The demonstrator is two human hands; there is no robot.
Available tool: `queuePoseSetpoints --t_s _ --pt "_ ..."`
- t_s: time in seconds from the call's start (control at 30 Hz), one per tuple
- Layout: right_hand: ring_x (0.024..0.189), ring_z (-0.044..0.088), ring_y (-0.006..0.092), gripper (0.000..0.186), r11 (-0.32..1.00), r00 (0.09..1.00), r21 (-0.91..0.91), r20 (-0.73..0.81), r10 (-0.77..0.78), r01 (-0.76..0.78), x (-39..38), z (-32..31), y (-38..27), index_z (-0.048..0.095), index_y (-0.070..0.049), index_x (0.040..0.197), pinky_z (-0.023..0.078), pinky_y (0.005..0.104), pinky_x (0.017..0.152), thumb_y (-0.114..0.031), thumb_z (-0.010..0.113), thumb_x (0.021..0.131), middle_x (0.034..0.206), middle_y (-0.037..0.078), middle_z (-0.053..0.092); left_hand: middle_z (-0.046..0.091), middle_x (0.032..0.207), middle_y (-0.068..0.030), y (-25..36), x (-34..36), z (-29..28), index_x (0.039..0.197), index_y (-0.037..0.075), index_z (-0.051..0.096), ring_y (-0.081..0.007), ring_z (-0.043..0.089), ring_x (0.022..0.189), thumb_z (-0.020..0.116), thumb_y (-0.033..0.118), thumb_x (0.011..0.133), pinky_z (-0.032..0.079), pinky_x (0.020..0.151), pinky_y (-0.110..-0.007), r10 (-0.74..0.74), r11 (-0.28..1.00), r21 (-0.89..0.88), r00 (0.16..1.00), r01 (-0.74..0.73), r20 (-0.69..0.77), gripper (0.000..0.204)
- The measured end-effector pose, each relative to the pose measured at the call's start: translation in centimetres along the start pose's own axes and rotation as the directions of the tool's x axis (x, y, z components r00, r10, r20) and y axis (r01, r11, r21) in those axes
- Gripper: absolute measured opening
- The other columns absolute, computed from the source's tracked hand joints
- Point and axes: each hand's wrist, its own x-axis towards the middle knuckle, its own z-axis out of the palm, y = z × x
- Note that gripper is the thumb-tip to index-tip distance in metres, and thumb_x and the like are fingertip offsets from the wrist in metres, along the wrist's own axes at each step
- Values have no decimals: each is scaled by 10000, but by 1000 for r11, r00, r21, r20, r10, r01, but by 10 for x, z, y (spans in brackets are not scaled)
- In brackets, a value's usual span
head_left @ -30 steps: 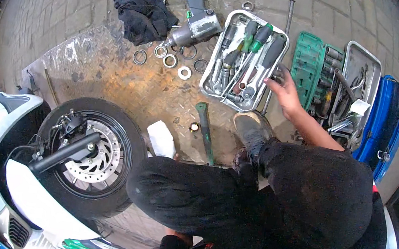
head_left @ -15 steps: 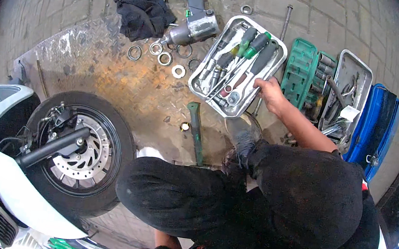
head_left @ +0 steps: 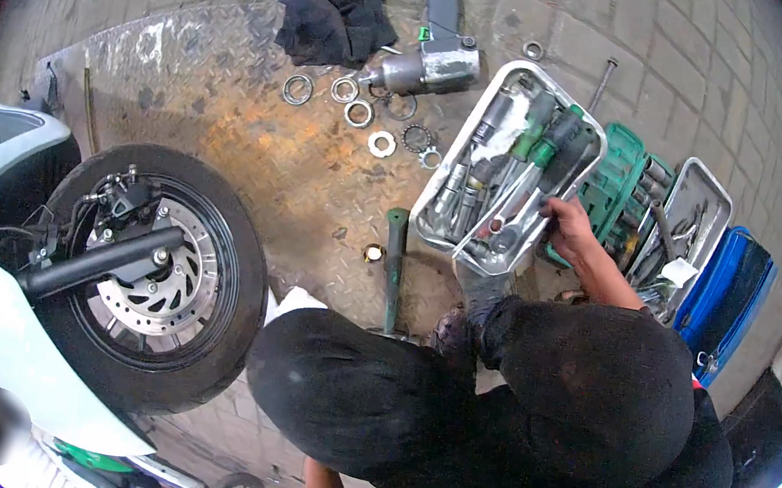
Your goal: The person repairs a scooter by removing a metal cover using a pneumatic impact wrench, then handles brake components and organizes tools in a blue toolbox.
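I saw the silvery tray (head_left: 464, 145) of tools (head_left: 546, 152) just beyond the shoe (head_left: 480, 285), long axis slanting lower-left to upper-right, right hand (head_left: 571, 230) pinching its rim, the hidden left hand's state untellable.

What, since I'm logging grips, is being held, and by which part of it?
The right hand holds the tool tray by its right rim; the left hand is hidden.

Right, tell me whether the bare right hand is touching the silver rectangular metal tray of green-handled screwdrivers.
Touching: the head view shows the bare right hand at the metal tray, its thumb lapping over the right-hand rim.
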Motion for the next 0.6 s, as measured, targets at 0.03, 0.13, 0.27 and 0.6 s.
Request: queuePoseSetpoints --t_s 0.03,0.13,0.27,0.6 --pt "757 589 203 184 1000 1000 -8 -4 5 -5 0 -7 -1 609 -3 920 474 345 700 6 605 736 831 62 622 614 1071 -108 0 -4 -1 1175 51 555 -225 594 977 808 51 687 480 841 -353 -12 1000 -15 1000 12 14 550" --pt "759 586 209 208 999 998 -10 51 -47 47 -15 -14 -16 598 -5 925 475 343 693 23 611 720 835 71 615 625 1051 -101 -5 -17 -3 1159 53 566 -215 603 956 804 40 689 487 827 -345 -44 996 -68 996 49 77 527" --pt "784 586 226 263 1000 999 11 41 12 -12 -60 8 -62 591 -2 964 469 331 712 24 607 703 876 69 619 638 1023 -91 -33 -59 -3 1138 56 581 -203 617 928 799 26 692 496 807 -333 -114 976 -164 978 143 176 497" --pt "740 550 192 300 998 997 -60 -82 -7 2 -223 32 -189 558 -58 1006 438 338 637 -56 642 717 892 63 588 484 685 23 155 -255 3 778 65 534 -98 430 629 749 58 738 378 600 -274 -10 999 41 962 22 -273 219"
